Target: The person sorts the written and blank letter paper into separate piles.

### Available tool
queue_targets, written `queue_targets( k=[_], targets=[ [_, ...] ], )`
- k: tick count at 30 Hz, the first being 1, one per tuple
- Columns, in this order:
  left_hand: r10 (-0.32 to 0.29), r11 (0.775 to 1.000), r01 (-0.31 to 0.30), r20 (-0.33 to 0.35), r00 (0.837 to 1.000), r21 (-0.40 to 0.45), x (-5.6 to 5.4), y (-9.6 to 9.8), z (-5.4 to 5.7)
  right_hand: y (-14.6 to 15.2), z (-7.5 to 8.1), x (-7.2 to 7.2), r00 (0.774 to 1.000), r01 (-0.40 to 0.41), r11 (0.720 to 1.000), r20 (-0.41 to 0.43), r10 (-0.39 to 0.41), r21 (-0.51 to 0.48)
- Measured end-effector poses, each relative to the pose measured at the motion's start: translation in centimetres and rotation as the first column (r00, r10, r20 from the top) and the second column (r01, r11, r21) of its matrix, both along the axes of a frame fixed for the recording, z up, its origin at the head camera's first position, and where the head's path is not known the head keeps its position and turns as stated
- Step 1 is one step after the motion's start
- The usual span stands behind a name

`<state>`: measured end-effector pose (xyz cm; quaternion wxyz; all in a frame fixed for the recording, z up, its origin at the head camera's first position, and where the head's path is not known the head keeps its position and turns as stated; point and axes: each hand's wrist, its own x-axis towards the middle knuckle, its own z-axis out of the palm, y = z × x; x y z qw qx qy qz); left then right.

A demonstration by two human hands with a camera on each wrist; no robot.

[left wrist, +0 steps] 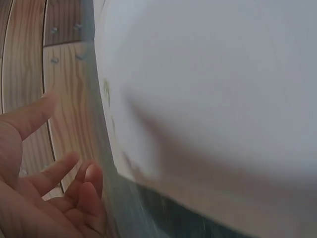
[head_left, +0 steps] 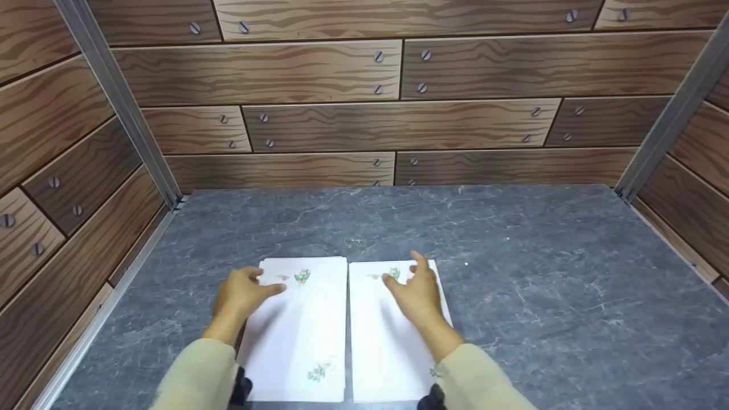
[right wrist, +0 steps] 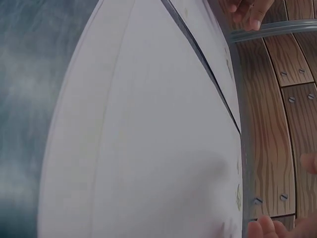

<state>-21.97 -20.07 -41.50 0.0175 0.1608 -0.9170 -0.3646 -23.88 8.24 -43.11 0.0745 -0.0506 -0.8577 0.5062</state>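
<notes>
Side by side lie two white paper stacks with small green printed motifs, the left stack (head_left: 307, 330) and the right stack (head_left: 381, 341), a narrow gap between them. Over the outer upper part of the left stack is my left hand (head_left: 242, 293), thumb spread from loosely bent fingers. My right hand (head_left: 418, 290) is above the upper right part of the other stack, thumb and fingers apart. Neither hand holds anything. In the left wrist view the left hand (left wrist: 54, 193) appears beside the paper's edge. Only fingers of the right hand (right wrist: 277, 228) show at the right wrist view's lower corner.
The papers rest on a grey marble-patterned tabletop (head_left: 541, 273). Wood-plank-patterned walls (head_left: 319, 74) stand behind it and on both sides, with metal corner posts (head_left: 122, 108) at the back. A metal strip (head_left: 102, 319) runs along the left edge.
</notes>
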Motion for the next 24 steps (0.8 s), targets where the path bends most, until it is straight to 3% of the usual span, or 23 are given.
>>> queue_targets(
  k=[9, 15, 24],
  targets=[
    [-0.030, 1.000, 0.029, 0.056, 0.998, 0.007, 1.0, -2.8, -0.5, -3.4, -0.6, 0.6, 0.998, -0.062, 0.998, 0.009, 0.062, -0.012],
    [-0.035, 0.999, 0.034, 0.065, 0.997, 0.023, 1.3, -3.4, -0.9, -5.1, -1.0, 1.2, 0.996, -0.091, 0.996, 0.012, 0.092, -0.013],
    [-0.024, 1.000, 0.024, 0.090, 0.996, 0.007, 1.8, -3.5, -1.5, -6.7, -1.5, 1.7, 0.987, -0.133, 0.991, 0.087, 0.134, -0.022]
  ],
)
